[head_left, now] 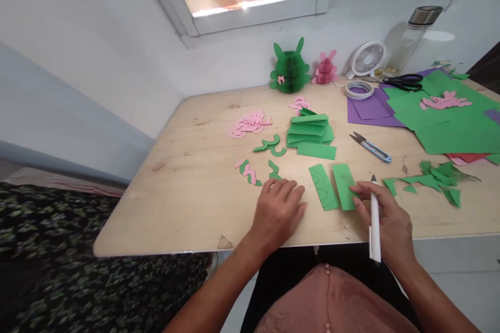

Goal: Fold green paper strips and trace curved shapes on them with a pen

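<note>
My left hand rests palm down near the table's front edge, holding nothing, its fingers loosely bent and the thumb a little apart. Just beyond its fingertips lies a curved green paper cutout. In my right hand is a white pen, its dark tip pointing away from me. The fingertips of that hand touch the right edge of a plain green paper strip. Left of it lies a second green strip with curved outlines drawn on it. Folded green paper pieces are stacked behind the strips.
Blue thread snips and green scraps lie to the right. Pink cutouts sit further left. Along the wall stand a green paper rabbit, a pink one, a small fan and a glass bottle.
</note>
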